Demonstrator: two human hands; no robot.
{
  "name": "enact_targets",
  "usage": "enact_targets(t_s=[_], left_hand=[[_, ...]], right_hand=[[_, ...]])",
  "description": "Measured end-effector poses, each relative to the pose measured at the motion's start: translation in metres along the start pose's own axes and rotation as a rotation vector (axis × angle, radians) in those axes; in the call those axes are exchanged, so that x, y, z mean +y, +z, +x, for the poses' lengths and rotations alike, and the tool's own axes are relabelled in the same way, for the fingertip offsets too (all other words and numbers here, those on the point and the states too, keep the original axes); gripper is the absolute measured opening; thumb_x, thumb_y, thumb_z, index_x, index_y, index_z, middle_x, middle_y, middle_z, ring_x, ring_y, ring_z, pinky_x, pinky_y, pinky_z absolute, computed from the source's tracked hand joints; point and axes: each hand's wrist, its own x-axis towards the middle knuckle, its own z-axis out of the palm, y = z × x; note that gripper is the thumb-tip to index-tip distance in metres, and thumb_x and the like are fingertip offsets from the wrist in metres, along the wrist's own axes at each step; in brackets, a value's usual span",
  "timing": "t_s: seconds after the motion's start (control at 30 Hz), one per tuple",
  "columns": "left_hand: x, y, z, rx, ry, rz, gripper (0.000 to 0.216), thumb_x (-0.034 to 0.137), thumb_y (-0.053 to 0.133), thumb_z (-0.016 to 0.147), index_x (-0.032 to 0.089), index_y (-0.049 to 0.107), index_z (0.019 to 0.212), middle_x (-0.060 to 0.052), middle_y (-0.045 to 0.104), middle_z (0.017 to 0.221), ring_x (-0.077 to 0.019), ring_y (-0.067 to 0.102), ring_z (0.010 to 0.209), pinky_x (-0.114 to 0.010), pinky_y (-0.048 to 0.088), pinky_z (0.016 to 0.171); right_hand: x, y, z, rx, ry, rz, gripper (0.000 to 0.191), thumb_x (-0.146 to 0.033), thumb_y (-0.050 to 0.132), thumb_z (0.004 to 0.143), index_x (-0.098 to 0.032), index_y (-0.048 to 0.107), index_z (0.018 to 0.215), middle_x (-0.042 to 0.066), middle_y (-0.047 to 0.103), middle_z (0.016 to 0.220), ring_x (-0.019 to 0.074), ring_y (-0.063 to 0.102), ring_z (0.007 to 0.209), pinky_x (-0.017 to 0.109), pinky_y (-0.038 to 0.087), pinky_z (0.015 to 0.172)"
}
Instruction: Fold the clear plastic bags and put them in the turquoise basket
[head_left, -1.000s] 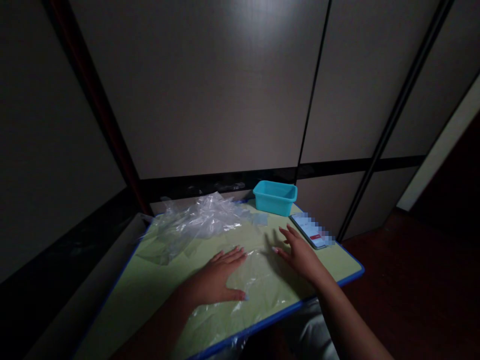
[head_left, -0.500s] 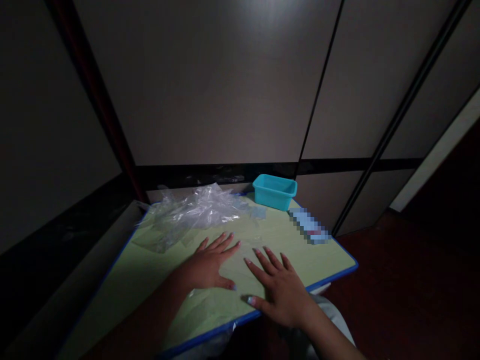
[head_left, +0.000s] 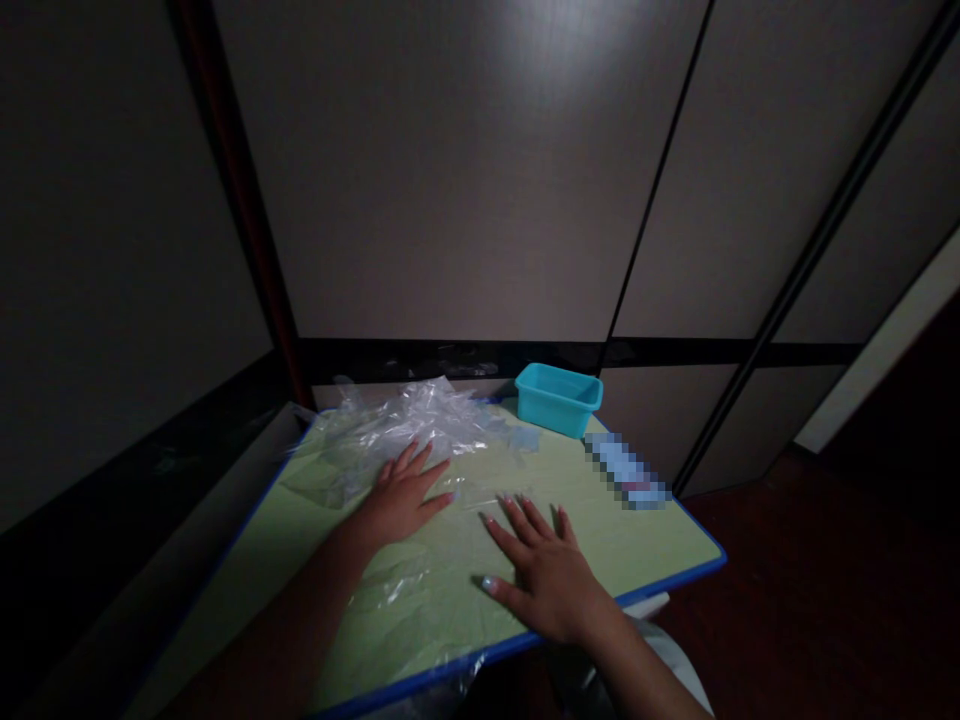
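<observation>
My left hand [head_left: 405, 500] lies with fingers spread, its fingertips at the near edge of a crumpled heap of clear plastic bags [head_left: 435, 420]. My right hand [head_left: 551, 575] rests flat with its fingers apart, close to the table's front edge. Under and between both hands a thin clear plastic sheet [head_left: 397, 590] is spread over the green tabletop [head_left: 645, 550]. This sheet hangs a little over the blue front rim. Neither hand grips anything.
A turquoise plastic basket [head_left: 555, 405] stands at the back of the table. Beside it, near the right edge, lies a pixelated light blue packet-like item [head_left: 626, 470]. Cabinet panels [head_left: 465, 200] rise directly behind the table.
My left hand has slid left and away from my right hand, toward the plastic heap. My right hand stays nearly in place. The view has shifted slightly.
</observation>
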Motion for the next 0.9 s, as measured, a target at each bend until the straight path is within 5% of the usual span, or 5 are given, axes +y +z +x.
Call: enact_targets(t_s=[0.1, 0.2, 0.37, 0.67, 0.9], left_hand=[[-0.001, 0.001, -0.002, -0.026, -0.031, 0.002, 0.056, 0.053, 0.044, 0.085, 0.03, 0.04, 0.135, -0.01, 0.026, 0.148, -0.0338, 0.011, 0.137, -0.056, 0.016, 0.103], [-0.002, -0.001, -0.001, 0.081, -0.092, 0.023, 0.051, 0.049, 0.046, 0.085, 0.026, 0.048, 0.131, -0.012, 0.034, 0.144, -0.0356, 0.02, 0.133, -0.054, 0.017, 0.102], [0.001, -0.002, 0.006, 0.249, -0.103, -0.033, 0.029, 0.039, 0.054, 0.082, 0.02, 0.063, 0.102, -0.01, 0.056, 0.112, -0.029, 0.039, 0.112, -0.039, 0.032, 0.094], [0.001, 0.018, 0.016, 0.19, -0.111, -0.156, 0.012, 0.029, 0.065, 0.071, 0.021, 0.059, 0.077, -0.004, 0.056, 0.089, -0.0245, 0.045, 0.095, -0.033, 0.035, 0.081], [0.004, 0.007, 0.016, 0.158, -0.105, -0.345, 0.003, 0.021, 0.059, 0.071, 0.021, 0.058, 0.068, -0.001, 0.062, 0.083, -0.0218, 0.051, 0.094, -0.033, 0.034, 0.084]], right_hand=[[0.002, 0.007, 0.004, 0.011, 0.011, -0.012, 0.074, -0.073, 0.03, 0.079, -0.036, 0.017, 0.142, 0.005, 0.008, 0.15, 0.0312, 0.004, 0.138, 0.063, -0.001, 0.103], [0.006, 0.008, 0.003, -0.004, -0.007, -0.019, 0.08, -0.075, 0.036, 0.075, -0.038, 0.014, 0.142, 0.004, 0.008, 0.151, 0.0311, 0.004, 0.138, 0.063, -0.002, 0.103], [0.007, 0.005, 0.002, -0.042, -0.034, -0.022, 0.083, -0.074, 0.042, 0.073, -0.038, 0.012, 0.142, 0.003, 0.007, 0.151, 0.0308, 0.003, 0.138, 0.062, -0.003, 0.103], [0.006, 0.006, 0.003, -0.019, -0.019, -0.001, 0.082, -0.075, 0.039, 0.074, -0.037, 0.015, 0.143, 0.003, 0.01, 0.151, 0.0284, 0.004, 0.138, 0.06, -0.004, 0.105], [0.004, 0.0, -0.005, 0.08, -0.028, 0.079, 0.076, -0.066, 0.046, 0.077, -0.031, 0.026, 0.141, 0.008, 0.022, 0.148, 0.0253, 0.02, 0.136, 0.056, 0.001, 0.107]])
